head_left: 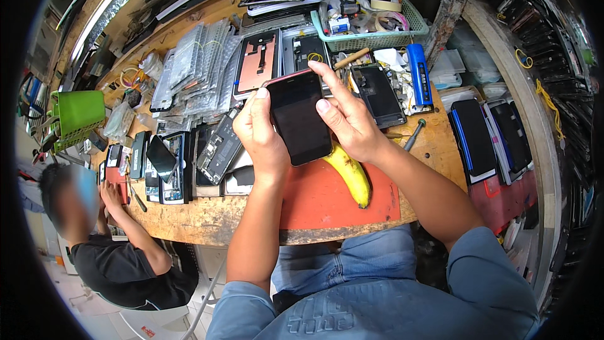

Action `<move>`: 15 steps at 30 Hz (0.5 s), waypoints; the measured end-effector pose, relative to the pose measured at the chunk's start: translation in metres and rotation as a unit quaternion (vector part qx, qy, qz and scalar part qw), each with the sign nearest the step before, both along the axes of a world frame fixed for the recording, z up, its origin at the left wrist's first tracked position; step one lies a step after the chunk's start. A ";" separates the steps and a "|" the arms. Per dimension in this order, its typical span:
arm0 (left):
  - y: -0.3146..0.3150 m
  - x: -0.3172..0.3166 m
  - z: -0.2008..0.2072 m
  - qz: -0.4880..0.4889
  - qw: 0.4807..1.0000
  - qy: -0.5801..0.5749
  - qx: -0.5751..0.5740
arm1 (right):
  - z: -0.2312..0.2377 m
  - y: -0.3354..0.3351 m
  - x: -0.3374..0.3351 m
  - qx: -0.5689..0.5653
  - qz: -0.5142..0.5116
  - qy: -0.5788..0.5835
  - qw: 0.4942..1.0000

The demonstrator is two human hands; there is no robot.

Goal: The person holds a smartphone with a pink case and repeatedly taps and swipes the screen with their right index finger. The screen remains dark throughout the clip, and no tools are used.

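A smartphone with a dark screen and a reddish edge is held up over the bench between both my hands. My left hand grips its left side, the thumb at the upper left corner. On the other side my right hand holds the right edge, its index finger reaching the top corner and its thumb by the screen. Below the phone a yellow banana lies on a red mat; its upper end is hidden behind the phone and my right hand.
Opened phones and tablets crowd the bench. Behind are bubble-wrapped packs and a green basket of small parts. A blue tool and a screwdriver lie right. Another person works at the left.
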State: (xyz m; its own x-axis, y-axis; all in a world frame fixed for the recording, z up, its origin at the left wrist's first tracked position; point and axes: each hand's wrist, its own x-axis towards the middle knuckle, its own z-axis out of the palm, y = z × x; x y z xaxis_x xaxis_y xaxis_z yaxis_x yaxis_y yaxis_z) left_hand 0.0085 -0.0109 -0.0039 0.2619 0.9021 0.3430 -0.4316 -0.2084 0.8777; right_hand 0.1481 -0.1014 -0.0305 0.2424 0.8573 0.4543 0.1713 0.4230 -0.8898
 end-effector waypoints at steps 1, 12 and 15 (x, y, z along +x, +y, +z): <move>0.000 0.000 0.001 0.004 1.000 0.003 0.003 | 0.000 0.000 0.000 -0.011 0.006 -0.001 1.000; -0.001 0.000 0.006 0.006 1.000 0.031 0.003 | -0.001 0.001 -0.001 -0.011 0.002 -0.002 1.000; 0.001 -0.005 0.004 -0.005 0.999 0.030 0.013 | 0.001 0.000 -0.003 -0.004 0.000 0.000 1.000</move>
State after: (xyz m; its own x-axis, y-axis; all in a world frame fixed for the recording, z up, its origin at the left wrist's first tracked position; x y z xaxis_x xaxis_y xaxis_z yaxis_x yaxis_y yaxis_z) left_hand 0.0039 -0.0100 0.0001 0.2924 0.8899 0.3501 -0.3806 -0.2275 0.8963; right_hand 0.1452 -0.1013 -0.0299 0.2418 0.8607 0.4480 0.1719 0.4163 -0.8928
